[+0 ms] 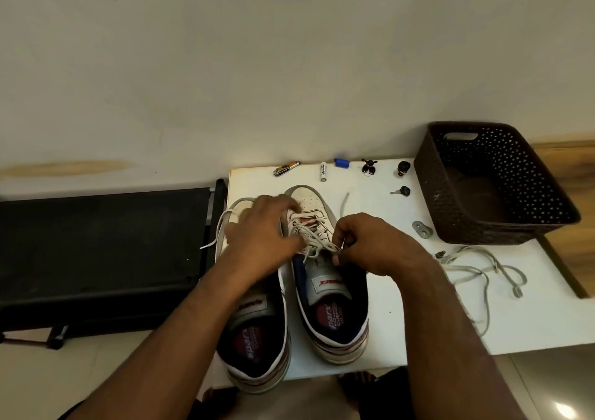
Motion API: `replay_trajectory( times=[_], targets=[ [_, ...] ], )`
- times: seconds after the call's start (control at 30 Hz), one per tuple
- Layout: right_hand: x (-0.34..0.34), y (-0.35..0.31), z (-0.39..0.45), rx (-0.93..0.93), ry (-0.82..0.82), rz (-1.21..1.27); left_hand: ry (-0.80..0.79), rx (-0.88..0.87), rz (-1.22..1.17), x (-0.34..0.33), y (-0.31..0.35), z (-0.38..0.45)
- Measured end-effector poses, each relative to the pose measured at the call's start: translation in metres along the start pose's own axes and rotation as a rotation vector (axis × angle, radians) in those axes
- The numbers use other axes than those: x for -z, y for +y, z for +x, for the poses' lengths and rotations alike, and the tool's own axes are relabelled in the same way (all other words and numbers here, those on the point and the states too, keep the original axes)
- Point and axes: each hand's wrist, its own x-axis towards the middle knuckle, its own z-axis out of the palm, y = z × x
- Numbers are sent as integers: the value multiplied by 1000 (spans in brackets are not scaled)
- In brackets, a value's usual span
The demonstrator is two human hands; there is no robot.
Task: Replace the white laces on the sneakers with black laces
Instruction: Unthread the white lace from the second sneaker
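Note:
Two white sneakers with navy lining stand side by side on a small white table point(402, 323), toes away from me. The right sneaker point(331, 291) still carries a white lace point(310, 237) across its eyelets. My right hand point(367, 246) pinches that lace at the upper right eyelets. My left hand point(260, 236) lies over the left sneaker point(257, 339) and presses against the right sneaker's inner side, fingers curled near the toe end of the lacing. A loose white lace end point(212, 242) hangs off the left sneaker's outer side. No black lace is visible.
A dark brown perforated basket point(502, 226) sits at the table's back right. A pale cord point(483, 271) lies coiled in front of it. Along the far edge lie a nail clipper point(286, 168), a battery point(323, 171), a blue cap point(341, 163) and small dark items. A black bench point(103, 258) stands to the left.

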Motion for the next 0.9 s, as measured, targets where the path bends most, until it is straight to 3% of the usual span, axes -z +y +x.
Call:
replay_trajectory(
  times=[0.1, 0.2, 0.37, 0.43, 0.47, 0.57, 0.63, 0.83, 0.9],
  targets=[
    [-1, -2, 0, 8, 8, -31, -156, -99, 121, -10, 9, -5],
    [-1, -2, 1, 14, 18, -40, -39, -119, 226, -20, 16, -5],
    [2, 2, -1, -13, -15, 42, 272, 101, -262, 4, -10, 6],
    [2, 1, 0, -9, -12, 27, 366, 117, -339, 12, -23, 9],
    [1, 0, 0, -5, -8, 12, 313, 87, -331, 12, -21, 9],
    [0, -3, 1, -6, -3, -23, -84, 41, -136, -7, 0, 5],
    [0, -3, 1, -4, 2, -36, -220, -2, 11, -18, 11, 4],
    [0, -1, 2, -25, -11, -2, -117, -33, 32, -17, 14, 1],
    [0, -1, 2, -42, -19, 17, -6, -8, -45, -9, 8, 3]
  ],
)
